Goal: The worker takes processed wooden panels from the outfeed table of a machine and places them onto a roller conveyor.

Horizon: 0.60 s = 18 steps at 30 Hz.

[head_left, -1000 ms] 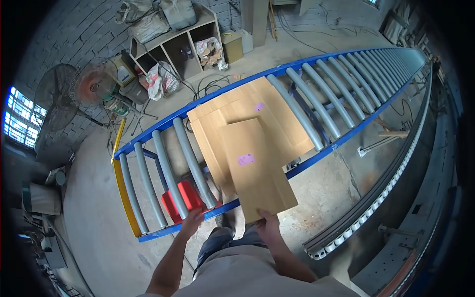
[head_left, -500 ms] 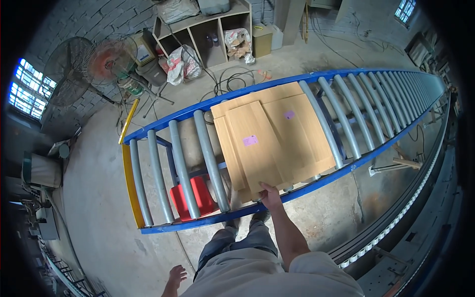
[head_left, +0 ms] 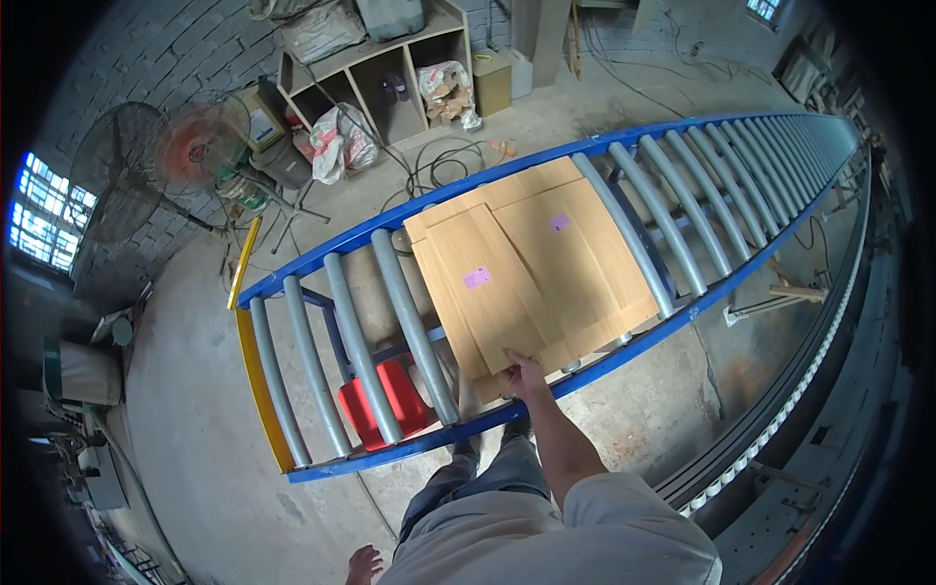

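Observation:
Light wood-coloured panels (head_left: 595, 263) lie stacked on the rollers of a blue-framed conveyor. A narrower panel (head_left: 492, 322) with a pink label (head_left: 476, 278) rests on top at the left. Another pink label (head_left: 559, 222) is on the wider panel behind it. My right hand (head_left: 525, 376) grips the near edge of the narrower panel, thumb side uppermost; the fingertips below are hidden. Low in the picture, my left hand (head_left: 364, 565) hangs beside my body, away from the conveyor, holding nothing, its fingers loosely apart.
The conveyor's blue rail (head_left: 609, 369) runs between me and the panels. Under the left rollers is a red stool-like object (head_left: 385, 405). A yellow bar (head_left: 261, 390) closes the left end. Fans (head_left: 200, 151), shelves (head_left: 390, 93) and loose cables (head_left: 444, 166) are beyond.
The view has shifted and turned slightly. My right hand stays at the panel's near edge, with its grip slightly changed. My left hand is lower in the picture.

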Available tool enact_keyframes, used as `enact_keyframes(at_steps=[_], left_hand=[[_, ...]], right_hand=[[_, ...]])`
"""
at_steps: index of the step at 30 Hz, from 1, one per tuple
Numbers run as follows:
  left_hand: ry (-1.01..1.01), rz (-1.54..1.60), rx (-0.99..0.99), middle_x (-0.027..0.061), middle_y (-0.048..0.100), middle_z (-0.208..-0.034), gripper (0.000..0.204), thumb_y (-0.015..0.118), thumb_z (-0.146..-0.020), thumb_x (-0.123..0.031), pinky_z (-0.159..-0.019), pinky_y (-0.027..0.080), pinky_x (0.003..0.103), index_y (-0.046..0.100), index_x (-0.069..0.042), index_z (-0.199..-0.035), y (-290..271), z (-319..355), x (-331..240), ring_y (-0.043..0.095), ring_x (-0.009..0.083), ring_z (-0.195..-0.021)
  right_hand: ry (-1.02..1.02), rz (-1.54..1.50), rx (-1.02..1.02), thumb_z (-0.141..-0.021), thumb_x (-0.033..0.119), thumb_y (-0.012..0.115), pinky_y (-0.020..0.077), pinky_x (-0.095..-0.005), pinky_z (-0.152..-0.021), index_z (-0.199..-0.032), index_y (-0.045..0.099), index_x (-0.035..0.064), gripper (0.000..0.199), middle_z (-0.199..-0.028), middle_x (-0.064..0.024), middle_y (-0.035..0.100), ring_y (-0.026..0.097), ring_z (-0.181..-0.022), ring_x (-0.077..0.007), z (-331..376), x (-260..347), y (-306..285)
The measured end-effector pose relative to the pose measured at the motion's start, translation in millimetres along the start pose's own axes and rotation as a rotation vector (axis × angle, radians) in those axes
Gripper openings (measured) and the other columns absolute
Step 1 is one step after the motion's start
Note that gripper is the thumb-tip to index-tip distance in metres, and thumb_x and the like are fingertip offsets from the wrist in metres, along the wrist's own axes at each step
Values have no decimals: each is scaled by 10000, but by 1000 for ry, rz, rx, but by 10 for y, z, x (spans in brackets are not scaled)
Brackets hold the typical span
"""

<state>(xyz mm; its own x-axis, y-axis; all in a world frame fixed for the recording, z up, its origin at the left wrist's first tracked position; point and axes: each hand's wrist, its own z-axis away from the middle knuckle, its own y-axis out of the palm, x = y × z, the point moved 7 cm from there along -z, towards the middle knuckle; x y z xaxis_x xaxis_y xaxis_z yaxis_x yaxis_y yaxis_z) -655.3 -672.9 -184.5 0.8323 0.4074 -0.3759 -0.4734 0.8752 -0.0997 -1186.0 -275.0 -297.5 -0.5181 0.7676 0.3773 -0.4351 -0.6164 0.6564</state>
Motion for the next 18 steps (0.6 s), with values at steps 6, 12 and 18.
enact_keyframes(at_steps=[6, 12, 18], left_hand=[[21, -5, 20, 122, 571, -1174, 386, 478, -975, -210, -900, 506, 390, 452, -24, -1313, -1, 23, -150, 572, 268, -1082], [109, -132, -58, 128, 554, -1214, 394, 511, -948, -199, -955, 469, 403, 468, -42, -1307, -56, 294, -200, 515, 252, -1179], [647, -849, 108, 109, 603, -1126, 379, 577, -886, -238, -1000, 414, 415, 545, -61, -1219, 356, 486, -429, 545, 282, -1114]], right_hand=[[-87, -44, 63, -860, 62, 631, 588, -342, -743, -1123, 541, 128, 286, -989, -31, 657, 658, -905, -183, 146, 358, -97], [-234, -65, -5, -862, 75, 629, 597, -372, -735, -1165, 518, 122, 326, -1046, -38, 646, 658, -906, -200, 78, 1146, -411], [-259, 35, -96, -866, 95, 618, 585, -421, -770, -1182, 514, 116, 333, -1059, -65, 634, 647, -934, -228, -83, 1928, -830]])
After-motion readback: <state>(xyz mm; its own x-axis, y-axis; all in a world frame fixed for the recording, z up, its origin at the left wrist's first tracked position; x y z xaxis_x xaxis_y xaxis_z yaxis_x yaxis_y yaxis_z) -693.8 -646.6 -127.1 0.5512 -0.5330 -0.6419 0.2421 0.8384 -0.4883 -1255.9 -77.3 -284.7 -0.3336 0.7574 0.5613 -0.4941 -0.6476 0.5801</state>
